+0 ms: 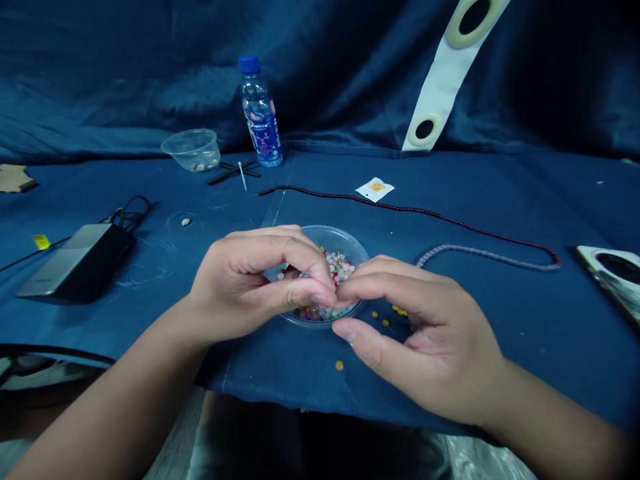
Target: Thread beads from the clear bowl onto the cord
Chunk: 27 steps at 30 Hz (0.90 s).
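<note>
Over a clear plastic bowl of mixed coloured beads, my two hands meet at the fingertips. My left hand is closed, thumb and forefinger pinched together; whatever sits between them is too small or hidden to make out. The fingers of my right hand touch the left fingertips, while its thumb stands apart below, with nothing visible in between. A single yellow bead lies in front of the bowl. More yellow beads lie beside it, partly covered by my right hand.
Behind the hands run a dark red bead strand and a pale purple strand. A small white packet, a bottle and another clear bowl stand farther back. A black device is left, a phone-like object right.
</note>
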Each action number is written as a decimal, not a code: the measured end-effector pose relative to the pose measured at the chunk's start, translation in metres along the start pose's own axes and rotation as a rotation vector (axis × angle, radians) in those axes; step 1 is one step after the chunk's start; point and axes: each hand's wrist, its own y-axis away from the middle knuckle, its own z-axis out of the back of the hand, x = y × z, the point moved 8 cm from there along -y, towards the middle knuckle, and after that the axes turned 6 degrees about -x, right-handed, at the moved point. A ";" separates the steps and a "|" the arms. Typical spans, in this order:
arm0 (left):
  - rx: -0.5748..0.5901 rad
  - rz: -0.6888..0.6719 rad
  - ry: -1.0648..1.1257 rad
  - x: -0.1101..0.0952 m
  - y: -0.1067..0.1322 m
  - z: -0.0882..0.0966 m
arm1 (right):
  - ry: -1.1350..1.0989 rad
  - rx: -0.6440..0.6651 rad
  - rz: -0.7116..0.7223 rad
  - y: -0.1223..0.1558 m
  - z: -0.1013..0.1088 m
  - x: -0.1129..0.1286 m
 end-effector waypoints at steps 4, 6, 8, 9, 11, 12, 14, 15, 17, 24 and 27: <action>-0.003 -0.010 -0.024 -0.001 -0.001 -0.001 | 0.001 0.001 -0.019 -0.002 -0.001 -0.001; -0.016 -0.012 -0.036 0.000 -0.001 0.001 | -0.002 0.005 -0.044 -0.003 -0.001 -0.002; -0.033 -0.010 -0.043 0.002 0.000 0.003 | 0.001 -0.023 -0.081 -0.004 0.003 -0.004; -0.044 -0.005 -0.046 0.003 0.000 0.004 | 0.004 -0.043 -0.101 -0.004 0.005 -0.005; -0.062 0.020 -0.053 0.005 0.002 0.005 | 0.011 -0.078 -0.138 -0.003 0.009 -0.007; -0.068 0.035 -0.057 0.006 0.002 0.006 | 0.008 -0.092 -0.151 -0.003 0.011 -0.007; -0.080 0.065 -0.067 0.008 0.002 0.006 | -0.009 -0.107 -0.167 -0.002 0.013 -0.008; -0.086 0.076 -0.072 0.008 0.002 0.007 | -0.017 -0.117 -0.171 -0.002 0.014 -0.009; -0.099 0.084 -0.080 0.008 0.001 0.007 | -0.019 -0.131 -0.177 -0.002 0.015 -0.010; -0.044 0.081 -0.098 0.011 0.000 0.003 | -0.016 -0.156 -0.167 0.000 0.020 -0.008; -0.005 0.109 -0.152 0.015 -0.001 0.005 | 0.000 -0.175 -0.163 0.001 0.022 -0.009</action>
